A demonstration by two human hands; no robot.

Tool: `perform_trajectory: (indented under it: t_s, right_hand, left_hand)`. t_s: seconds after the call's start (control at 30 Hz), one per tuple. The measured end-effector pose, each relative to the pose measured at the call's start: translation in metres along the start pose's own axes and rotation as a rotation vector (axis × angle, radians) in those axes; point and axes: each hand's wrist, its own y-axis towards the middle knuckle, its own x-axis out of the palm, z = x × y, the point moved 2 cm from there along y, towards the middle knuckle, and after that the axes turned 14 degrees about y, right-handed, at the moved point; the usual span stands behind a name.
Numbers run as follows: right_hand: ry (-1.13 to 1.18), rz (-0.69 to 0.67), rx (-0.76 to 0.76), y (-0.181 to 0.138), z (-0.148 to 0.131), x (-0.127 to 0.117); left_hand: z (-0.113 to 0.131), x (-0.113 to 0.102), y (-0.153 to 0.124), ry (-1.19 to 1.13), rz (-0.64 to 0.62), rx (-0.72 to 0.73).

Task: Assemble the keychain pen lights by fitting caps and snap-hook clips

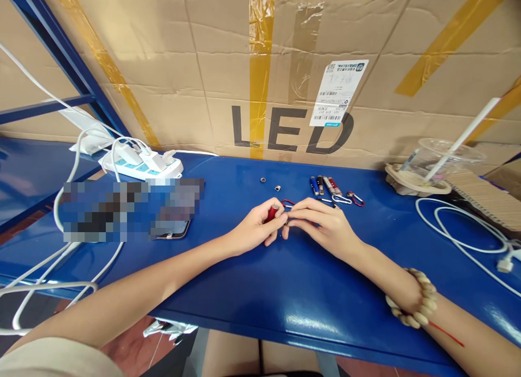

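Observation:
My left hand is closed around a small red flashlight just above the blue table. Against its fingertips, my right hand is pinched on something small, mostly hidden by the fingers. Two small metal caps lie on the table beyond my left hand. Behind my right hand, several mini flashlights in blue, black, silver and red lie side by side. Carabiner clips rest in front of them, and a red clip is at their right. Another red clip shows partly behind my fingers.
A large cardboard box stands along the table's back edge. At left are a white power strip with cables and a phone, partly blurred out. On the right sit a cup holder, a clear cup, a notebook and a white cable.

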Motion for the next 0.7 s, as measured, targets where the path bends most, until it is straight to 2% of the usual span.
perform_trajectory:
  t_s: [0.13,0.3,0.6,0.7]
  right_hand:
    - [-0.078,0.015,-0.009,0.0001,-0.0016,0.0005]
    - [-0.202,0.037,-0.016,0.0018,-0.0069,-0.0008]
    - [-0.178,0.097,0.011,0.0026,-0.0079,-0.0025]
    - [-0.179,0.109,0.007,0.0029,-0.0085,-0.0028]
  left_hand:
    - [-0.0016,0.0003,0.0015,0.021,0.055,-0.009]
    - [-0.0003,0.0007,0.0016,0.039,0.061,0.02]
    - [0.0027,-0.0006,0.002,0.033,0.15,0.054]
    - [0.0028,-0.0005,0.0018,0.043,0.146,0.05]
